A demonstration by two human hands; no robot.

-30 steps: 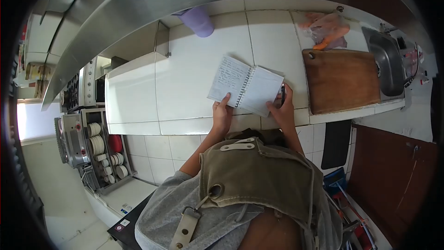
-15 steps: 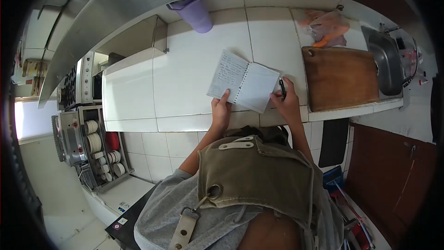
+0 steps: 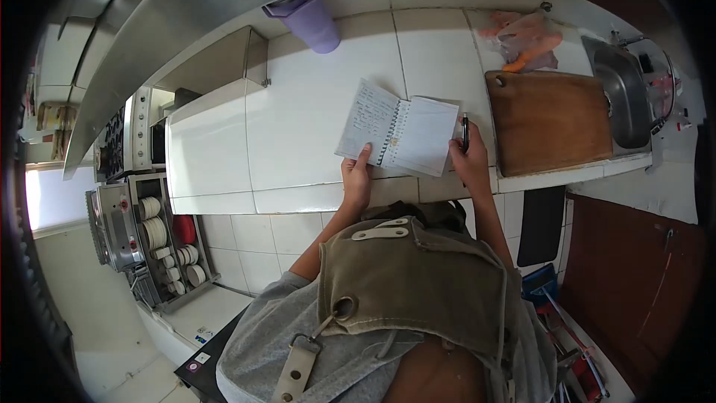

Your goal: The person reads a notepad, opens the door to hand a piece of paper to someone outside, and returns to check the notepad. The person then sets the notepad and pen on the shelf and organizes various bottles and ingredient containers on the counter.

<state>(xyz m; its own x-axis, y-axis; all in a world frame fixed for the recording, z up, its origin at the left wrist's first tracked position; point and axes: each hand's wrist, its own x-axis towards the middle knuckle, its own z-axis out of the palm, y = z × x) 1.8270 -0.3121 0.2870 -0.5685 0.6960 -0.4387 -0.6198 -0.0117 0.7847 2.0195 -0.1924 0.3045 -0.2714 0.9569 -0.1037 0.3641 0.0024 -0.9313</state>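
Observation:
A spiral notebook (image 3: 423,134) lies open above the white tiled counter, with handwriting on its left page. My left hand (image 3: 356,177) grips the notebook's lower left edge, the thumb on top of the page and the other fingers hidden beneath. In my right hand (image 3: 471,160) a black pen (image 3: 465,133) stands nearly upright between the fingers. That hand is at the notebook's right edge, its thumb by the page; whether it also pinches the paper I cannot tell.
Right of the notebook lies a wooden cutting board (image 3: 548,125), beside a metal sink (image 3: 623,97). Behind the board is a plastic bag (image 3: 526,37) with orange contents. A purple container (image 3: 313,24) stands at the back. A dish rack (image 3: 168,242) is at the left.
My right hand has shifted slightly right and up, and the pen is more upright. The notebook's right page looks different, as if turned. My left hand has stayed in place.

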